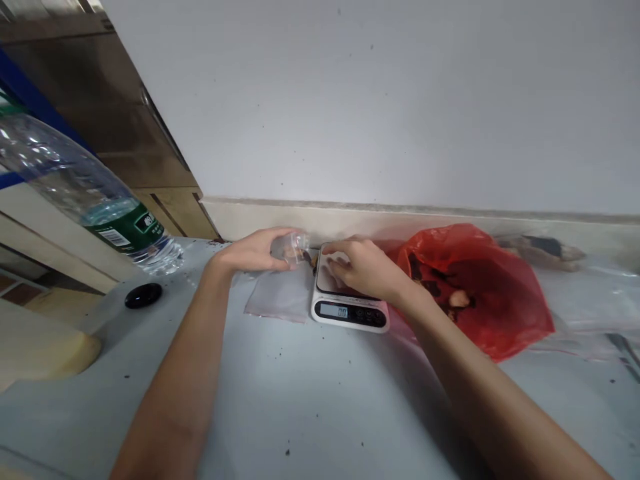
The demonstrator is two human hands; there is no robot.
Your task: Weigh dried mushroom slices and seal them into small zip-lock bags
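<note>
Your left hand is partly curled, thumb and fingers holding a small clear bag just left of the scale. Your right hand is over the scale's plate, fingers bent and partly spread; you can't tell from here whether they pinch anything or touch the plate. The scale sits on the table near the wall, its display showing what look like zeros. Below your left hand a flat bag lies beside the scale. To your right, just beside the scale, a red bag stands open with dark and pale pieces inside, and more clear plastic lies beyond it. On your left are a bottle with a green label and a black lid
</note>
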